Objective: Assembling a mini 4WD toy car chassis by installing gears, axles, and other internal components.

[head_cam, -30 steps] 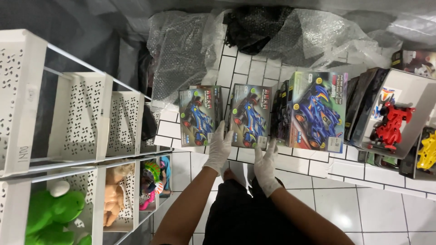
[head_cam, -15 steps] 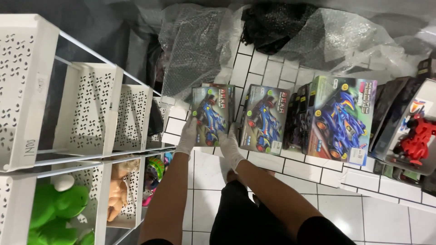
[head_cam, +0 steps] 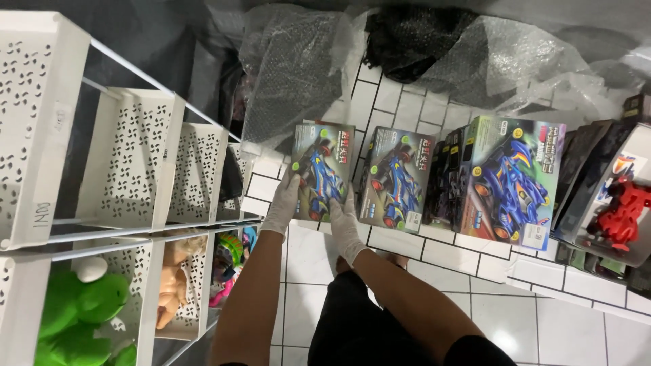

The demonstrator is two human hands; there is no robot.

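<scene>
White perforated plastic shelf rack [head_cam: 135, 163] stood far left. Gloved left hand [head_cam: 283, 203] and right hand [head_cam: 344, 220], fingers closed on its lower edge, gripped leftmost blue toy-car box [head_cam: 322, 169], upright on white tiled floor [head_cam: 305, 244], beside matching box [head_cam: 397, 177]

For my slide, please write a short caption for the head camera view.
Two gloved hands, left hand and right hand, hold a blue toy car box upright on the white tiled floor.

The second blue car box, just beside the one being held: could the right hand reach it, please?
Probably yes: the right hand rests on the held box, and the second blue car box stands right beside it, unobstructed.
</scene>
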